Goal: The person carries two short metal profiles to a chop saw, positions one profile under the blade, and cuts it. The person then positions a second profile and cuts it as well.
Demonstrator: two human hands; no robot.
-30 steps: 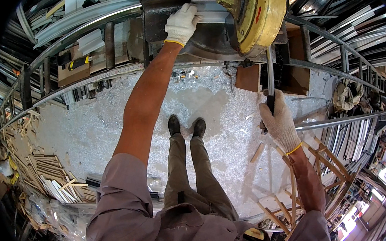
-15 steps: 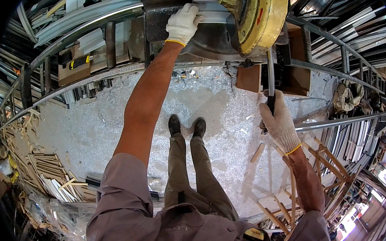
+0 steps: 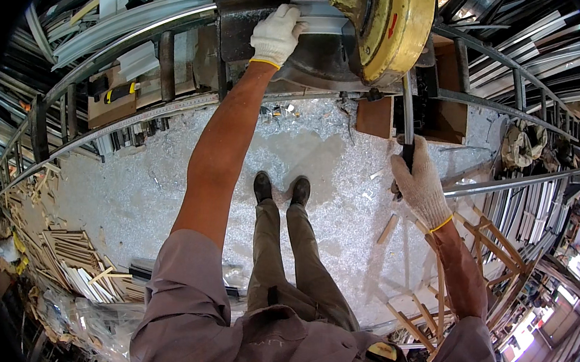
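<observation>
My left hand, in a white knit glove, presses a pale metal profile down on the bed of a cut-off saw. The saw's yellow blade guard hangs just to the right of that hand. My right hand, also gloved, grips the black handle of the saw's lever, which runs up to the guard. My feet stand on a floor covered in metal shavings.
Long metal profiles lie stacked on racks at the left and at the upper right. A wooden box sits beside the saw. Offcut strips pile up at lower left, wooden frames at right.
Both hands keep their holds. The view has shifted only slightly; the right hand and lever look marginally lower.
</observation>
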